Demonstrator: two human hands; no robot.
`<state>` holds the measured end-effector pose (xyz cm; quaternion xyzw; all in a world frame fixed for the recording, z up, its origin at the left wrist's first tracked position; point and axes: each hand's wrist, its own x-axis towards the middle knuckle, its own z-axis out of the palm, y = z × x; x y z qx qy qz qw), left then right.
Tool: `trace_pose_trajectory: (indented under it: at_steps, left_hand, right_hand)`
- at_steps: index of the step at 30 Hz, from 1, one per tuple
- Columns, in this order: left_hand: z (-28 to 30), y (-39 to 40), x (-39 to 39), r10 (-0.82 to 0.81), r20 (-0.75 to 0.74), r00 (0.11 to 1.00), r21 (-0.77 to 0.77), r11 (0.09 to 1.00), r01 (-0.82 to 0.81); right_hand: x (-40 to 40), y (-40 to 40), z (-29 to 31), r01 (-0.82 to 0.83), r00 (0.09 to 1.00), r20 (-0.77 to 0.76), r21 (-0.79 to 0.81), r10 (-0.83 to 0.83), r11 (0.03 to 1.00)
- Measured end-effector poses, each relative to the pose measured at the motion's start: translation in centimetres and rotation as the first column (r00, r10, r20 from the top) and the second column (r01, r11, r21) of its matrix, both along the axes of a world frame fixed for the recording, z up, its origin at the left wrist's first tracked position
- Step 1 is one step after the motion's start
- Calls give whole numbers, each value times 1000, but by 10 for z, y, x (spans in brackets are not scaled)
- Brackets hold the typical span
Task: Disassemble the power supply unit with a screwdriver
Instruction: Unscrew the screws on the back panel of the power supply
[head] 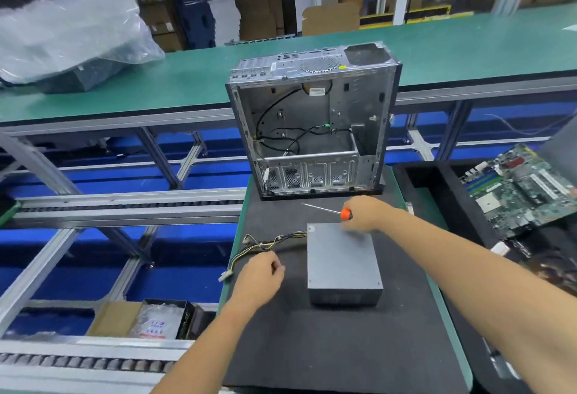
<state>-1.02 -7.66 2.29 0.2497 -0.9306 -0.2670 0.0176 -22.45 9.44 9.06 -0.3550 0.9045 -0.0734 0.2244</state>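
In the head view, the grey power supply unit (343, 264) lies flat on the dark mat (327, 346) that covers the worktop, just right of the centre of the frame. Its bundle of yellow and black cables (268, 242) leaves the box at its far left corner and trails off towards 9 o'clock, ending in a pale connector near the mat's left edge.

The right hand (363, 214) sits at 12 o'clock from the unit, over its far edge. Its grip is curled round the orange-handled screwdriver (331, 210), whose thin metal shaft points left, towards 10 o'clock, above the mat between the unit and the case. Whether the fingers touch the lid is hard to tell, as that spot is blurred.

The left hand (259, 279) hangs at 9 o'clock from the unit, apart from it, just beside the cable loop. Its fingers are curled and the grip seems to pinch something thin at the fingertips; what it is cannot be made out.

At 12 o'clock, past the screwdriver, an open, gutted computer case (312, 125) stands upright on the mat's far end. At 3 o'clock a green motherboard (521, 187) lies in a black foam tray (437, 193).
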Motion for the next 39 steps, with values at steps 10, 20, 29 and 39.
trace_pose_trajectory:
  at_steps: [10, 20, 29, 39]
  left_hand:
    - [-13, 66, 4, -127, 59, 990, 23, 992, 126]
    - [-12, 55, -6, -178, 122, 976, -119, 974, 192]
    - [-5, 34, -26, -161, 160, 974, -201, 961, 192]
    - [-11, 18, -49, -129, 212, 969, -204, 963, 173]
  right_hand:
    - [1, -10, -11, -39, 998, -43, 130, 45, 991]
    - [4, -19, -4, -1, 998, -62, 217, 15, 976]
    - [0, -3, 6, 72, 997, -38, 291, -64, 954]
    - [-1, 24, 4, 207, 960, 116, 324, -256, 923]
